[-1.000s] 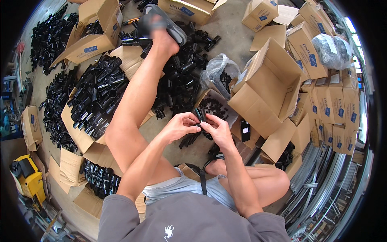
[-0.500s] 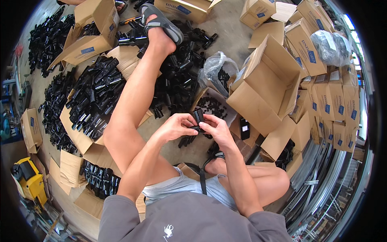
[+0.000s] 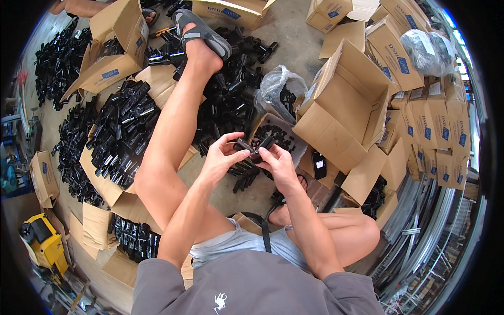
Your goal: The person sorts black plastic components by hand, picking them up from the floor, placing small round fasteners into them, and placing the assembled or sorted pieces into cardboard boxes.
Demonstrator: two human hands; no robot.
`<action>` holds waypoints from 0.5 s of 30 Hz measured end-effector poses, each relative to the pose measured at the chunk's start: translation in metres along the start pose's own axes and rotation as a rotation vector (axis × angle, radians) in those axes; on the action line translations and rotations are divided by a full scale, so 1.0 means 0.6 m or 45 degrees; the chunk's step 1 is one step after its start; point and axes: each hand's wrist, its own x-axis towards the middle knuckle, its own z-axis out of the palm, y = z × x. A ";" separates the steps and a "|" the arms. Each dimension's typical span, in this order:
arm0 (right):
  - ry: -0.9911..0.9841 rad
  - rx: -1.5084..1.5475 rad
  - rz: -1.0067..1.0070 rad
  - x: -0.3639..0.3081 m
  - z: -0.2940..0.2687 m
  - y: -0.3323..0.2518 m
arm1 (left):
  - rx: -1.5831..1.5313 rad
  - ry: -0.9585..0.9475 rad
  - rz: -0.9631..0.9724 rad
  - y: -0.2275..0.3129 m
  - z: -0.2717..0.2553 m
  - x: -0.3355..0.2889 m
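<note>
Above the gap between my legs, both hands are raised close together. My left hand (image 3: 222, 159) pinches a short, glossy black tubular part (image 3: 241, 145) between thumb and fingers. A second dark part (image 3: 265, 146), blockier in shape, is held by the thumb and fingertips of my right hand (image 3: 280, 167). The two parts lean apart in a V, and their lower ends meet near my thumbs. Whether they are joined there I cannot tell. Just beyond my hands is a tray (image 3: 299, 146) of small black pieces, and a few black parts (image 3: 244, 178) lie on the floor below them.
Heaps of black parts (image 3: 126, 126) lie around my outstretched leg. A clear plastic bag (image 3: 278, 86) and a large open carton (image 3: 331, 126) stand ahead right, near a phone (image 3: 318, 165). Stacked cartons (image 3: 436, 123) and metal tubes (image 3: 420, 226) line the right. Another person's foot (image 3: 149, 14) shows far left.
The black parts, earlier close together with one upright between my fingers, now tilt apart in a V. My left hand has turned and its fingers have lifted. The whole view has shifted slightly.
</note>
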 end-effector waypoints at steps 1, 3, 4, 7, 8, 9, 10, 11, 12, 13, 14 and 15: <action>-0.005 0.006 -0.001 0.003 0.013 0.005 | 0.007 0.004 0.001 -0.003 0.010 -0.003; 0.072 0.125 -0.009 0.005 0.039 0.012 | -0.376 0.188 0.069 -0.009 0.030 -0.003; 0.089 0.093 0.005 0.002 0.052 0.013 | -0.333 0.230 0.087 -0.009 0.029 -0.001; 0.093 0.193 -0.026 0.007 0.068 0.020 | -0.398 0.251 0.057 -0.016 0.014 0.007; 0.101 0.094 -0.010 0.007 0.067 0.015 | -0.379 0.224 0.035 -0.016 0.009 0.008; 0.104 0.097 -0.008 0.009 0.060 0.015 | -0.377 0.223 0.030 -0.016 0.006 0.007; 0.059 0.138 0.043 0.013 0.050 0.015 | -0.382 0.220 0.035 -0.014 0.007 0.008; 0.015 0.178 0.094 0.017 0.042 0.016 | -0.387 0.216 0.038 -0.013 0.008 0.009; 0.024 0.180 0.092 0.022 0.038 0.019 | -0.387 0.207 0.034 -0.011 0.007 0.010; -0.009 0.142 0.091 0.027 0.033 0.017 | -0.356 0.235 0.075 -0.009 0.010 0.014; -0.041 0.104 0.092 0.030 0.028 0.016 | -0.326 0.263 0.115 -0.008 0.012 0.017; -0.028 0.097 0.088 0.032 0.024 0.015 | -0.335 0.251 0.112 -0.007 0.013 0.020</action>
